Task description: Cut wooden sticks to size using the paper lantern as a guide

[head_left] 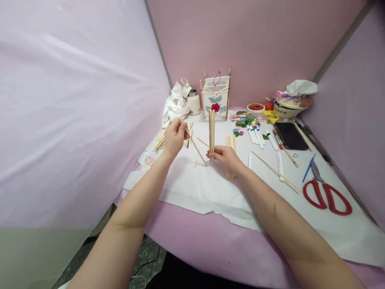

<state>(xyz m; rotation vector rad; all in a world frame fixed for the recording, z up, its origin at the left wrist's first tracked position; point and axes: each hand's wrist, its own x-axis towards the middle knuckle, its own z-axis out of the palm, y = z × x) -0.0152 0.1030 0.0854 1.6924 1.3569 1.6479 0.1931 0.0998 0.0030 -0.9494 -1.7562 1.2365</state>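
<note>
My left hand (176,136) pinches the upper end of a thin wooden stick (197,148), which slants down to the right above the table. My right hand (222,155) is closed round the lower part of an upright bundle of wooden sticks (212,130). Behind my left hand lies a loose pile of sticks (160,142). A row of sticks laid side by side (231,140) is partly hidden under my right wrist. Farther back stands a white lantern (214,98) with a stick frame, a red flower and green leaves.
A white jar (194,103) and crumpled white cloth (174,106) stand at the back left. On the right lie markers (255,136), a black phone (291,135), a long stick (275,170) and red-handled scissors (325,194). A bowl of supplies (285,111) stands at the back right.
</note>
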